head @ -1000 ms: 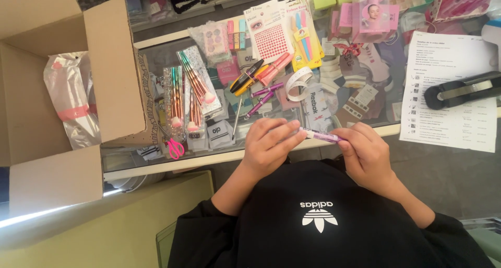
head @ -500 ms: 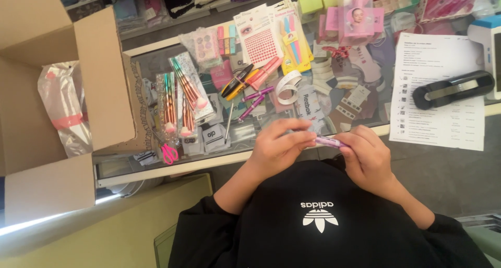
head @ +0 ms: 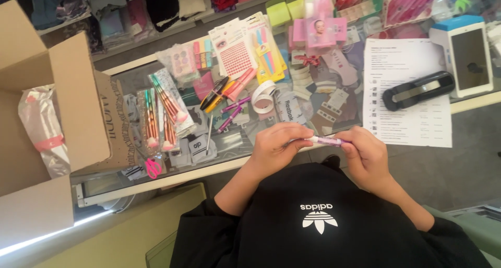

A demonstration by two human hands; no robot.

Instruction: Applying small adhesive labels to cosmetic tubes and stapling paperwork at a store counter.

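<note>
Both of my hands hold a slim purple and white pen-like tube (head: 324, 140) level in front of my chest, above the near edge of a glass counter (head: 237, 145). My left hand (head: 276, 145) grips its left end and my right hand (head: 368, 156) pinches its right end. On the counter just beyond lie two more purple tubes (head: 230, 114), a roll of white tape (head: 262, 96) and packs of pink-tipped makeup brushes (head: 167, 103).
An open cardboard box (head: 62, 106) with a plastic-wrapped bundle (head: 42, 132) stands at the left. Pink scissors (head: 152, 168) lie near the counter edge. A printed sheet (head: 407, 90), a black handheld device (head: 417, 89) and a white terminal (head: 467, 54) sit at the right. Cosmetics packs fill the back.
The view has shifted slightly, so the counter items sit a little lower in frame. My hands stay closed on the purple tube with only small finger movement.
</note>
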